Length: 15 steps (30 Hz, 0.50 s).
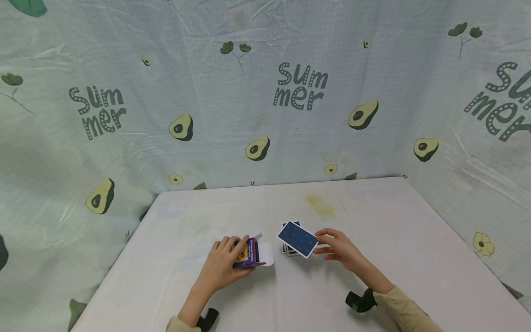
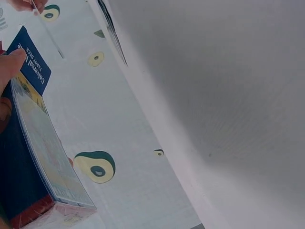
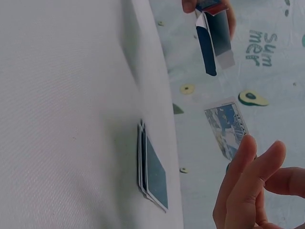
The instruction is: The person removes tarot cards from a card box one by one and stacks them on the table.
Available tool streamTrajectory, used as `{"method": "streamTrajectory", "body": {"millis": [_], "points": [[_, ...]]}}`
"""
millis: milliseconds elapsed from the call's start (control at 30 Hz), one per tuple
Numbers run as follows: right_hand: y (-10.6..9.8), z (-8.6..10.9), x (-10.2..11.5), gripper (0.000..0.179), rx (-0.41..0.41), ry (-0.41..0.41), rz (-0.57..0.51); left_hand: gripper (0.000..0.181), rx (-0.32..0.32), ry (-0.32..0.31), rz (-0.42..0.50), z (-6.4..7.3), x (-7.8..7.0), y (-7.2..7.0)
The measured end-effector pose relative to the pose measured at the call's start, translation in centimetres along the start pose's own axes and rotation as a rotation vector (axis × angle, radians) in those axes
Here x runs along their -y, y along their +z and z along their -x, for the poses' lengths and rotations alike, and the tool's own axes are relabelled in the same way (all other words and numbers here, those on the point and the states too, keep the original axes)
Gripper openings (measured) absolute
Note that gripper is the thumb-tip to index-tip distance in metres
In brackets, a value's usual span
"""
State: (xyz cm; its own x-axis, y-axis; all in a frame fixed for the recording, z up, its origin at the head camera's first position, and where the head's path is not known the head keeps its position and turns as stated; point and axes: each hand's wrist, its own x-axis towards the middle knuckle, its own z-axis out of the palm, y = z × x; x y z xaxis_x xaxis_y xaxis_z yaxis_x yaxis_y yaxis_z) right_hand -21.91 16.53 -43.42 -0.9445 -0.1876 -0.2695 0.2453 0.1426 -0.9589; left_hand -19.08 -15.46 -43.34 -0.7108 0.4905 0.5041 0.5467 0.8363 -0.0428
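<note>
My left hand (image 1: 226,263) grips a tarot card box (image 1: 249,252) whose flap stands open toward the right. In the left wrist view the box (image 2: 38,129) shows a blue side and lettering on its flap, with the thumb against it. My right hand (image 1: 338,249) pinches one tarot card (image 1: 297,239) by its right end, blue back up in the head view. The right wrist view shows that card's printed face (image 3: 226,126). Below it a small, uneven stack of cards (image 3: 155,176) lies on the table, mostly covered by the held card in the head view.
The white table (image 1: 232,207) has a yellowish stain (image 1: 320,206) behind the stack. A pale curtain (image 1: 207,92) printed with avocados surrounds the table at the back and sides. Dark wrist camera mounts (image 1: 361,300) sit low, just above the tabletop.
</note>
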Motion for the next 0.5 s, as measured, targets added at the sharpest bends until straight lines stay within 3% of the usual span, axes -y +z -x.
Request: {"method": "streamTrajectory", "body": {"millis": [500], "points": [[0.5,-1.4,-0.7,0.033,-0.045,-0.004,-0.098,0.076,0.005,-0.012,0.004,-0.5,0.1,0.4]]}}
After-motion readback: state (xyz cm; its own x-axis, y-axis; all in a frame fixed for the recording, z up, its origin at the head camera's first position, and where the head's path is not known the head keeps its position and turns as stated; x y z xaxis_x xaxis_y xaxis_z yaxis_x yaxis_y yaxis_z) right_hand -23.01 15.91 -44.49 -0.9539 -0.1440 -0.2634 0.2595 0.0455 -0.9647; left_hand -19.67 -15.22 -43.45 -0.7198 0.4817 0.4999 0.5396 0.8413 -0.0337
